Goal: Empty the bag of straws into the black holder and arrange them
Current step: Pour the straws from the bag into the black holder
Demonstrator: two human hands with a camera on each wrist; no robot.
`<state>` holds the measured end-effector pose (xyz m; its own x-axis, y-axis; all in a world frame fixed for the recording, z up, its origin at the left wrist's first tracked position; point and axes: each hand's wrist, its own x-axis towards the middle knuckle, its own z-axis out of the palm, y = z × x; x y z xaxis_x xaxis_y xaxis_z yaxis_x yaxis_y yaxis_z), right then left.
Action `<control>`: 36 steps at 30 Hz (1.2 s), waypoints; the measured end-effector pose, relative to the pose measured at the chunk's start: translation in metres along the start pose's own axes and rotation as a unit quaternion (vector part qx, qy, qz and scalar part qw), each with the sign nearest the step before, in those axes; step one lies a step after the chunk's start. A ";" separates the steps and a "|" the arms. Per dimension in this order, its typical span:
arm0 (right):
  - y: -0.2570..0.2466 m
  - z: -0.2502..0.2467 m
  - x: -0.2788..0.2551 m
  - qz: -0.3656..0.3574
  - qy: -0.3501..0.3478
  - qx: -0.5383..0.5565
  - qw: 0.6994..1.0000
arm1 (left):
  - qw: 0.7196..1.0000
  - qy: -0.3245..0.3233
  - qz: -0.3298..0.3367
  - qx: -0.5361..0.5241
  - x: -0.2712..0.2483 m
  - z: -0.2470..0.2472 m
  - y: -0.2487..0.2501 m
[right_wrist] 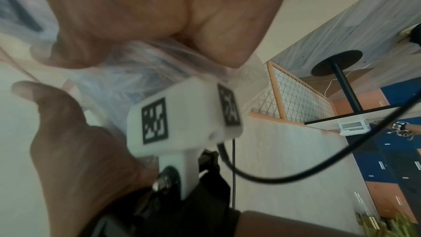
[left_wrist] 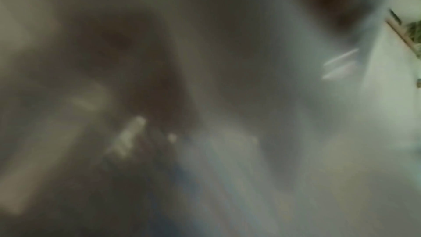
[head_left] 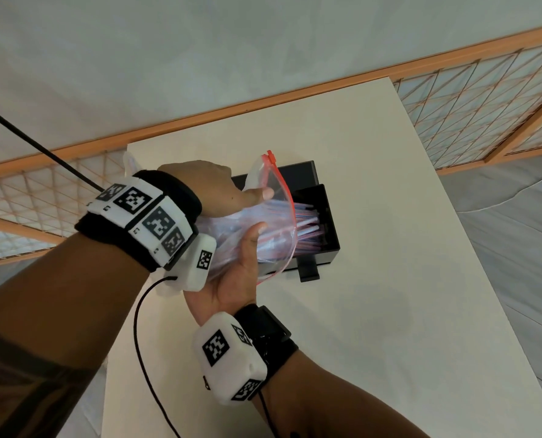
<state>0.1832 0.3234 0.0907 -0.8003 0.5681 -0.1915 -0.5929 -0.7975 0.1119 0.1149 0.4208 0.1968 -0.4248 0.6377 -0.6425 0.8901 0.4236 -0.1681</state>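
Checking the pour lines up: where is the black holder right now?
In the head view the black holder sits on the white table, right of both hands, directly under the bag's open mouth.

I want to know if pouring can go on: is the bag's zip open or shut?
Open. The bag mouth gapes wide, its red zip curving apart, and straws poke out into the holder.

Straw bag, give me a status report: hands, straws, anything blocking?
Both hands, left and right, grip the open bag. Straws sliding into the black holder. Nothing in the way.
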 end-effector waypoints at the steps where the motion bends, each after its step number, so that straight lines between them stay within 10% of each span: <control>1: 0.001 0.000 -0.001 -0.003 -0.002 -0.004 1.000 | 1.000 -0.004 0.000 -0.010 -0.002 -0.002 -0.001; 13: 0.007 0.011 -0.009 -0.018 -0.024 -0.068 0.997 | 0.999 -0.024 -0.006 -0.045 -0.025 -0.011 -0.012; 36: 0.052 0.048 -0.054 0.185 -0.124 -0.087 0.971 | 0.994 0.017 -0.099 -0.050 -0.123 -0.008 -0.059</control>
<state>0.1917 0.2608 0.1535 -0.9654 0.2503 0.0736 -0.2538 -0.9664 -0.0419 0.1133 0.3226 0.2915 -0.5961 0.5566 -0.5787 0.7691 0.6029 -0.2124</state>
